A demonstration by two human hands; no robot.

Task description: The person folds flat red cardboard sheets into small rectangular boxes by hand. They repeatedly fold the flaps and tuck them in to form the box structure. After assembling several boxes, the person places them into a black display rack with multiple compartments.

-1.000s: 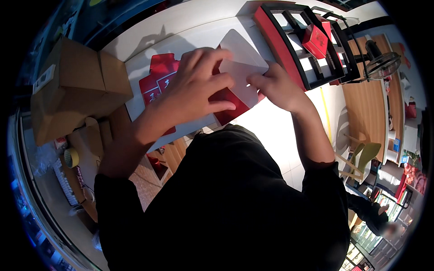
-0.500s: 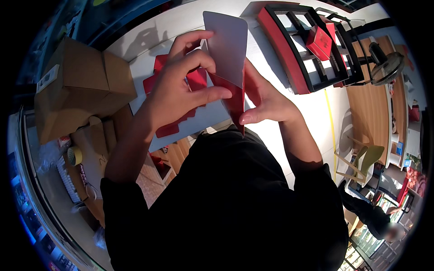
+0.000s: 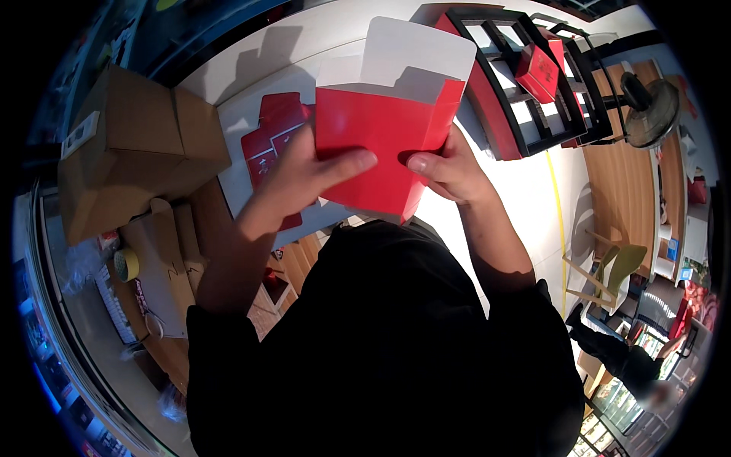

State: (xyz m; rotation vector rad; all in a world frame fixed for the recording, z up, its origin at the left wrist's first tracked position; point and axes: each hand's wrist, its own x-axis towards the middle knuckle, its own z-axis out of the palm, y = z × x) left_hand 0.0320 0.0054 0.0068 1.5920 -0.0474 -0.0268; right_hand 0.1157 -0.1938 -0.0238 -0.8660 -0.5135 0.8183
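Observation:
Both my hands hold a red cardboard box [image 3: 381, 137] with a white inside, raised above the white table. Its top stands open, and a large white flap points away from me. My left hand [image 3: 304, 169] grips the box's left side, thumb across the red front. Gripping the right side is my right hand [image 3: 451, 171], its thumb also pressed on the front. The other fingers of both hands are hidden behind the box. Flat red carton blanks [image 3: 280, 114] lie on the table past my left hand, partly covered by it.
A large brown cardboard box [image 3: 145, 129] stands at the left. At the far right a black-and-red rack [image 3: 487, 84] carries a small closed red box [image 3: 537, 73]. Beyond are a fan [image 3: 653, 113] and a green chair [image 3: 626, 266]. A person [image 3: 624, 362] is at the lower right.
The flattened red carton, seen edge-on before, is now opened out into a box shape with its broad front toward me. My left hand has moved from its upper edge down to its side.

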